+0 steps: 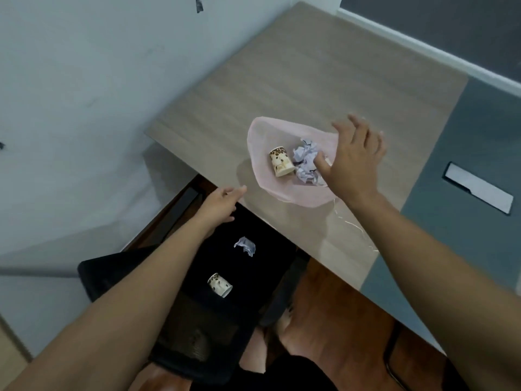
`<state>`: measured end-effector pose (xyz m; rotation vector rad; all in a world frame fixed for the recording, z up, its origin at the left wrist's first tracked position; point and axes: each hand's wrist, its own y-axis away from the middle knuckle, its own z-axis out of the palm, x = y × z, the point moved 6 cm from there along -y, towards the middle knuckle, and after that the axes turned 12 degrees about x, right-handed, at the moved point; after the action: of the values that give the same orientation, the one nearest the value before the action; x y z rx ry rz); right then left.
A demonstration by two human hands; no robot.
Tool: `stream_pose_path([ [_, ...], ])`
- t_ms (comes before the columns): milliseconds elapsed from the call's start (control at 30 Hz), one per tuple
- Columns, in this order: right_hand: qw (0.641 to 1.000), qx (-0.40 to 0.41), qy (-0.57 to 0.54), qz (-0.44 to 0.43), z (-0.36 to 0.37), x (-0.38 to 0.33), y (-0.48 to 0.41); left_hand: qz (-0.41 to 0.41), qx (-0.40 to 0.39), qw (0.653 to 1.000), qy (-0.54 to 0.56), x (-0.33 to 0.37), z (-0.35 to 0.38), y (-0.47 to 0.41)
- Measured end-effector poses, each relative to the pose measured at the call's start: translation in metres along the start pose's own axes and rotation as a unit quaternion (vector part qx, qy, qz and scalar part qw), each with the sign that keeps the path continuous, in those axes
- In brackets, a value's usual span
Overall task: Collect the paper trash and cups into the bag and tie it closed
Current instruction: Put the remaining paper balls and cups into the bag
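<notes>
Desk point(282, 80) edge near left hand point(222, 203), grip wide; right hand point(356, 162), grip wide, above bag point(263, 136).

The right hand point(355, 162) covers part of the crumpled white paper wad point(304, 160) and the right side of the thin pink plastic bag point(262, 136). The left hand point(222, 201) is blurred, and its forearm hides part of the black chair seat point(270, 249). Both forearms run off the picture's edges.

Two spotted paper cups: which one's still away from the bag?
The brown-spotted paper cup on the black chair seat; its twin lies at the pink plastic bag on the wooden table.
</notes>
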<state>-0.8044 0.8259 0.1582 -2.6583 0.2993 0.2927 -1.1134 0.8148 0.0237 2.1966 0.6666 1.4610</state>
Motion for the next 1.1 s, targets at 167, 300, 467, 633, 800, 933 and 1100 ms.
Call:
stream_pose_path([
  [167, 0.980, -0.155, 0.028, 0.126, 0.044, 0.044, -0.007, -0.040, 0.036, 0.997, 0.054, 0.032, 0.072, -0.025],
  [300, 0.976, -0.150, -0.035, 0.153, 0.063, 0.068, -0.004, -0.136, 0.022, 0.984, 0.116, 0.028, 0.117, -0.045],
  [467, 0.972, -0.128, -0.142, 0.139, 0.077, 0.070, -0.006, -0.126, 0.092, 0.959, 0.238, 0.032, 0.117, -0.079],
  [633, 0.890, -0.242, -0.334, 0.193, 0.085, 0.028, 0.004, -0.063, 0.123, 0.909, 0.394, 0.039, 0.054, -0.082],
  [800, 0.730, -0.423, -0.482, 0.238, 0.097, -0.038, 0.042, 0.002, 0.131, 0.909, 0.396, 0.017, -0.046, -0.061],
  [933, 0.677, -0.473, -0.512, 0.235, 0.113, -0.087, 0.077, -0.003, 0.213, 0.913, 0.348, -0.021, -0.124, -0.045],
  [1100, 0.639, -0.509, -0.528, 0.232, 0.138, -0.138, 0.120, -0.031, 0.246, 0.909, 0.336, -0.061, -0.179, -0.038],
])
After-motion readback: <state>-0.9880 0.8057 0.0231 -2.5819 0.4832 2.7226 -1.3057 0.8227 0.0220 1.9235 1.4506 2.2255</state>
